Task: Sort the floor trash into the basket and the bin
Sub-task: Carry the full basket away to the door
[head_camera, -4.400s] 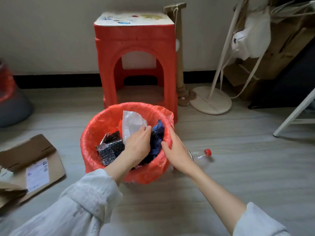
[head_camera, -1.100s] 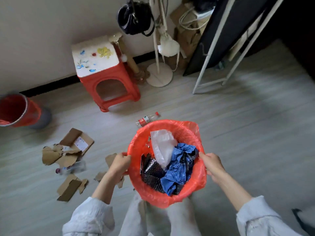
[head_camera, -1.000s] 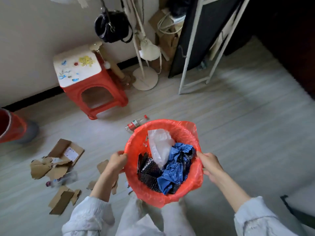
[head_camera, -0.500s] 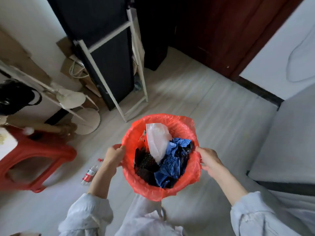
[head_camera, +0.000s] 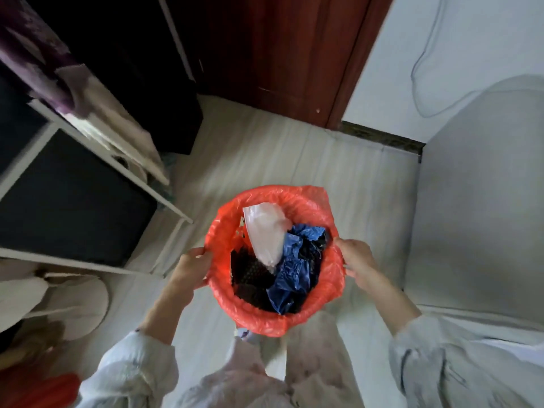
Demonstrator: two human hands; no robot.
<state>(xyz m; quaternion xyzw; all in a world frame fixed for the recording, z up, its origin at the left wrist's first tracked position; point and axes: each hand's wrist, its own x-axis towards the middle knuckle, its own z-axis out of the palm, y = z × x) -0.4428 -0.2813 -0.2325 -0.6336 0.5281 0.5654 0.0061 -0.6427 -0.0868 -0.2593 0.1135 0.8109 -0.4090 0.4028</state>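
Bin [head_camera: 294, 318], round, lined with a red plastic bag whose edge folds over the rim; held up off the floor in front of the body, centre of view, gripped at opposite sides of the rim.

Floor [head_camera: 265, 160], pale planks, running from the bin back to the far wall; blurred.

Grey upholstered surface [head_camera: 477, 201], large, filling the right side of view, well apart from the bin's right edge.

Door [head_camera: 279, 54], dark reddish wood, at the far end of the floor, upper centre.

White frame [head_camera: 97, 139] with dark panels, tilted across the left side; purple and white cloth draped over its top corner.

Sleeves [head_camera: 132, 369], light grey, both forearms bare from the cuff forward.

Blue plastic wrap [head_camera: 294, 269], crumpled, lying in the right half of the bin.

White plastic bag [head_camera: 266, 231], upright, resting against the far inner wall and touching the blue wrap.

Black dotted packaging [head_camera: 250, 275], in the near-left part of the bin, partly under the white bag.

Left hand [head_camera: 188, 270], grip closed on the bin's left rim, fingers curled over the bag edge.

Right hand [head_camera: 354, 257], grip closed on the bin's right rim, thumb and fingers pinching the red plastic.

Red object [head_camera: 38, 390], bottom-left corner; too blurred to identify.
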